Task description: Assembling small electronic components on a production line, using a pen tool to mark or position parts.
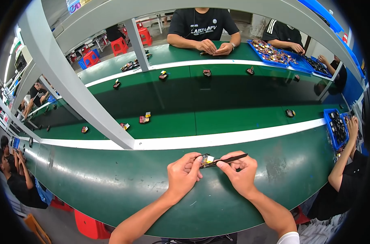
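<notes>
Green bench (111, 179): hands pinch small part (207, 158), tweezers (227, 160).

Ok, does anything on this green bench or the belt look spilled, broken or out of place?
Nothing stands out. The left hand holds a small part and the right hand holds black tweezers to it over the green bench. Small parts sit spaced along the belt.

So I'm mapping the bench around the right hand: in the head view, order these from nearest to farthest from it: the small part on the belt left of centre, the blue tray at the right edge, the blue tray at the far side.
From the right hand:
1. Small part, on the belt, up and left.
2. Blue tray at the right edge, beside a co-worker; close to the first, though it looks slightly farther.
3. Blue tray at the far side, across the belt, plainly farthest.
</notes>
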`<state>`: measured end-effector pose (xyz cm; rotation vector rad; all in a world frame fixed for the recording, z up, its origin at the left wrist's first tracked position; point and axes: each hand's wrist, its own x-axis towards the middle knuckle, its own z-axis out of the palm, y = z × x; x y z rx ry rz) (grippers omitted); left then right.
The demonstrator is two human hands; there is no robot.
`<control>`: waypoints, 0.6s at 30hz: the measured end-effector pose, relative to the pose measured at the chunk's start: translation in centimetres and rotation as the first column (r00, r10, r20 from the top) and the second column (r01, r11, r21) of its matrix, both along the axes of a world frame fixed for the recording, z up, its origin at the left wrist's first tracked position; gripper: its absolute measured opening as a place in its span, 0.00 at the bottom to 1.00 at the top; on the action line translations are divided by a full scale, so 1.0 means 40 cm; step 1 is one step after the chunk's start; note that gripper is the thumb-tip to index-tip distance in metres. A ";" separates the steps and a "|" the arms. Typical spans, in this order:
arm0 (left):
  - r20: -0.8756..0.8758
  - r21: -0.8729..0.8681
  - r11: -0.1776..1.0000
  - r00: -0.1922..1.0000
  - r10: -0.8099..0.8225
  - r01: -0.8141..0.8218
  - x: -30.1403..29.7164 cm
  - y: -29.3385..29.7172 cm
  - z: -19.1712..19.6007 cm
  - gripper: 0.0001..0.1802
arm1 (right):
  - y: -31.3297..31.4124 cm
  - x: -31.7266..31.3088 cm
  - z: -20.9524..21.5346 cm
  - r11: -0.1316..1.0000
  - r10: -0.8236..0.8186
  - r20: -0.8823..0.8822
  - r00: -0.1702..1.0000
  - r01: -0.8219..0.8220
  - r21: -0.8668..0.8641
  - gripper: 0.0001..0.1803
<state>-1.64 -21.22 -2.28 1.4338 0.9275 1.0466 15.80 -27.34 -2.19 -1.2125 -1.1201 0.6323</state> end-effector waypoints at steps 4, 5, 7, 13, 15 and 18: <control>-0.029 0.068 0.996 0.998 0.052 -0.050 0.005 -0.002 -0.005 0.08 | -0.007 -0.007 0.011 0.999 0.011 0.077 0.997 -0.015 0.041 0.08; -0.027 0.077 0.996 0.998 0.052 -0.050 0.006 -0.003 -0.006 0.08 | -0.008 -0.010 0.009 0.999 0.011 0.078 0.997 -0.015 0.041 0.08; -0.051 0.116 0.992 0.997 0.056 -0.050 0.007 -0.005 -0.005 0.08 | -0.008 -0.014 0.001 0.999 -0.028 0.167 0.986 0.023 0.031 0.08; -0.103 0.240 0.969 0.992 0.080 -0.053 0.008 -0.009 -0.008 0.08 | -0.003 -0.011 -0.008 0.998 -0.062 0.212 0.975 0.053 0.045 0.09; -0.098 0.260 0.964 0.992 0.076 -0.048 0.007 -0.009 -0.011 0.08 | -0.003 -0.014 -0.005 0.998 -0.052 0.206 0.977 0.045 0.041 0.09; -0.120 0.321 0.946 0.989 0.086 -0.044 0.007 -0.008 -0.022 0.09 | -0.002 -0.012 -0.006 0.999 -0.044 0.190 0.981 0.038 0.033 0.09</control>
